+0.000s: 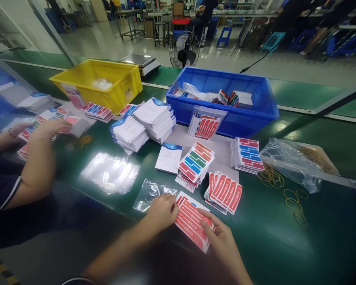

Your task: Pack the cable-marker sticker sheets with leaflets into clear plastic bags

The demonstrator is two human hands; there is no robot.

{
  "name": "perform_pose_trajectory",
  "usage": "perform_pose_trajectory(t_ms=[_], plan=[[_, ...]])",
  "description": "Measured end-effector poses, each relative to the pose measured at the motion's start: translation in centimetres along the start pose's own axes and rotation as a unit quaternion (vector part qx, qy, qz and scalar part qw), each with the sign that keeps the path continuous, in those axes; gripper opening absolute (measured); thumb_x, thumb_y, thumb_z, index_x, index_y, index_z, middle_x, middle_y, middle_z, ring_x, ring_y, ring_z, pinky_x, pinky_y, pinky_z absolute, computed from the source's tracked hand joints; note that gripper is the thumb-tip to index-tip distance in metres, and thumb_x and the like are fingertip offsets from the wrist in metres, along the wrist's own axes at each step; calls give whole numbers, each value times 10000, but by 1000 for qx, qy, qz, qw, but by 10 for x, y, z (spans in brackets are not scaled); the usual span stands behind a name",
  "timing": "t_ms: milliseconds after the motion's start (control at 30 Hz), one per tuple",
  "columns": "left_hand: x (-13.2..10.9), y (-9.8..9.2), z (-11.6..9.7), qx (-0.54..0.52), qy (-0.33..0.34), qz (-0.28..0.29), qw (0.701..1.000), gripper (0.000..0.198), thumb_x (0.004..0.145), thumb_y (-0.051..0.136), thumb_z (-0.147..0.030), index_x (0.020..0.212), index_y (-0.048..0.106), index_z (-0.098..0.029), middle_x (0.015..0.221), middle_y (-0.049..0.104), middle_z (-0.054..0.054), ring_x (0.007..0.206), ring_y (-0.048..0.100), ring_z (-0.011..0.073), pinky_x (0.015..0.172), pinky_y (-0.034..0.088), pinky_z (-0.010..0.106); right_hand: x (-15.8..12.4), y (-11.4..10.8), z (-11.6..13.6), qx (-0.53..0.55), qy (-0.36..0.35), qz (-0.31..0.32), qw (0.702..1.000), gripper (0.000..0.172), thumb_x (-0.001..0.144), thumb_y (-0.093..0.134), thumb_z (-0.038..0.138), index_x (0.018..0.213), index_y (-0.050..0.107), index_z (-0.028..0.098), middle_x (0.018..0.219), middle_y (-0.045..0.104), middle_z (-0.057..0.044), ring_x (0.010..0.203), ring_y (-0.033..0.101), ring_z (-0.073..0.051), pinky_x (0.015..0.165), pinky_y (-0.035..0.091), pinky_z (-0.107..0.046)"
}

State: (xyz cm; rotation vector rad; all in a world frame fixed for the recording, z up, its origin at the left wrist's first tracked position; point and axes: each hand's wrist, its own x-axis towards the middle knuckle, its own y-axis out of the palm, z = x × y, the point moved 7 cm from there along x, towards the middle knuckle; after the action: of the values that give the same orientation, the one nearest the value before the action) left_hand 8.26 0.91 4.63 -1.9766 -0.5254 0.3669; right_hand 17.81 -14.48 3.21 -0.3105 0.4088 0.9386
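Observation:
Between my hands is a small set of cards with a red label sheet (192, 223) on top, tilted over the table's front edge. My left hand (163, 209) pinches its upper left corner, beside a clear plastic bag (150, 194) lying flat. At the right edge my right hand (219, 231) grips the sheet between thumb and fingers. Just beyond lie a stack of red label sheets (227, 194), a stack of multicoloured sheets (197, 160) and a white booklet with a blue top (169, 158).
Booklet stacks (154, 118), a blue bin (222, 87) and a yellow bin (101, 83) stand behind. Clear bags (109, 172) lie left; rubber bands (293, 202) lie right. A co-worker's hands (46, 128) handle sheets at the far left.

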Motion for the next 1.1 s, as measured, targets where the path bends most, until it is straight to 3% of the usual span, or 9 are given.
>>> perform_pose_trajectory(t_ms=[100,267,400,500,600,933,1100], plan=[[-2,8,-3,-1,23,1,1000,112,758,450,-136,674,507,-182,691,594,28,661,560,164,591,392,267,0,-1,-8,13,19,20,1000,547,797,576,528,1219,568,181,717,689,-34,648,646,-210,644,553,-321],[-4,16,-6,-16,76,3,997,117,770,449,-129,679,498,-183,710,596,29,686,557,161,640,427,272,2,1,-11,75,30,75,994,522,794,593,512,1220,562,212,830,705,-57,688,661,-228,674,559,-372],[-5,12,-4,-20,77,-15,997,132,780,434,-116,680,487,-183,705,585,22,682,540,155,630,415,267,8,-2,-3,47,14,84,995,451,791,596,509,1146,614,232,768,693,-25,653,648,-207,672,555,-345],[-7,12,-7,-11,106,-19,994,118,782,441,-125,692,490,-183,709,575,23,680,528,157,628,410,271,12,-4,3,15,5,83,996,429,779,606,514,1093,647,224,837,699,-38,758,660,-231,694,552,-332],[-8,13,-10,1,136,-20,990,110,789,441,-135,706,495,-183,705,564,22,668,513,158,618,403,274,13,1,4,24,19,121,992,468,790,589,520,1143,616,213,936,706,-63,867,662,-257,746,548,-363],[-3,8,-10,-32,140,-23,989,152,820,416,-138,706,508,-182,705,549,26,681,500,156,657,421,277,19,3,-2,85,31,180,979,486,821,571,492,1225,545,225,961,706,-68,822,677,-247,769,537,-410],[-1,4,-6,-51,115,-35,991,156,812,417,-115,710,513,-183,696,544,20,682,503,150,663,424,273,23,3,-7,42,27,192,980,526,813,551,538,1234,536,224,938,698,-61,814,677,-242,765,542,-398]])
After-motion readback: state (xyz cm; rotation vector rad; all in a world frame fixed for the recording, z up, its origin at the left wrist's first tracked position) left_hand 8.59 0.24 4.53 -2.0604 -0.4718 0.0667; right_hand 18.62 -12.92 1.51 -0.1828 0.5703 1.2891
